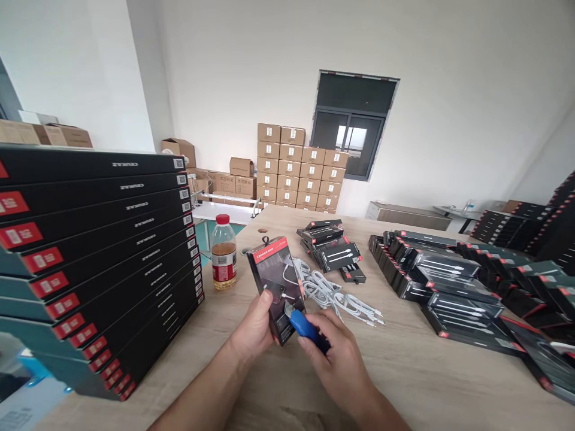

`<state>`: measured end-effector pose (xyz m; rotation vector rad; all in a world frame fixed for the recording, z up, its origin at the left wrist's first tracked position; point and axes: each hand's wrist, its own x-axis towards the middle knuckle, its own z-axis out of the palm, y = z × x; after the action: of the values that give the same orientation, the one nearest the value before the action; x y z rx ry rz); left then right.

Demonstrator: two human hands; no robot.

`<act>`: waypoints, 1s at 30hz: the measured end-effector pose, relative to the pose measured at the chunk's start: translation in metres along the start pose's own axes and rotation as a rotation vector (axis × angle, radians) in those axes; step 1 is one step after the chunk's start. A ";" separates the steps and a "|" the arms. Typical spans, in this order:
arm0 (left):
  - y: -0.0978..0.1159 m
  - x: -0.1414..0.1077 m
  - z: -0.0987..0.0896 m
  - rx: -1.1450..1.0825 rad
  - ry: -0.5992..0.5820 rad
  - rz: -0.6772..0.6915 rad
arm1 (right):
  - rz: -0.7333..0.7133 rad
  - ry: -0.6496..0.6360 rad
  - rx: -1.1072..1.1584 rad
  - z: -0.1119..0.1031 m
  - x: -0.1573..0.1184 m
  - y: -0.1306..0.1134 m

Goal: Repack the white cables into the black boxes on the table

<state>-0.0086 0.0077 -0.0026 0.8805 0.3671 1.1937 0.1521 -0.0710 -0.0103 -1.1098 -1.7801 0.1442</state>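
My left hand (255, 323) grips a black and red cable box (274, 269) by its lower left side, thumb on the front. The box is tilted upright above the table, with a small black loop at its top. In my right hand (339, 359) is a blue utility knife (308, 330); its blade end is at the lower right edge of the box. Whether the blade cuts into the box I cannot tell. Just behind the box, white charging cables (335, 296) lie in loose bundles on the wooden table (278, 395).
A tall stack of black boxes (148, 257) stands at left, beside a red-capped bottle (223, 254). Loose cable boxes (336, 256) lie behind the cables. Many more packed boxes (449, 269) fill the right side. Brown cartons (291, 167) are stacked against the wall.
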 end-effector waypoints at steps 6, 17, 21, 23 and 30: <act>0.002 0.000 0.008 -0.020 -0.020 0.031 | 0.023 0.023 0.006 0.001 0.001 -0.003; 0.004 -0.001 0.011 0.088 0.085 0.083 | 0.036 -0.013 0.036 0.001 0.001 -0.003; 0.004 -0.001 0.011 0.117 0.059 0.089 | 0.039 -0.016 0.040 0.002 0.000 -0.003; 0.004 -0.001 0.012 0.125 0.053 0.091 | 0.051 -0.016 0.041 0.002 0.000 -0.003; 0.000 -0.005 0.022 0.078 0.017 0.046 | 0.086 0.083 0.006 0.004 0.000 0.001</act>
<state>0.0042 -0.0059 0.0099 0.9509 0.4112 1.2364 0.1495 -0.0690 -0.0126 -1.1718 -1.6588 0.1532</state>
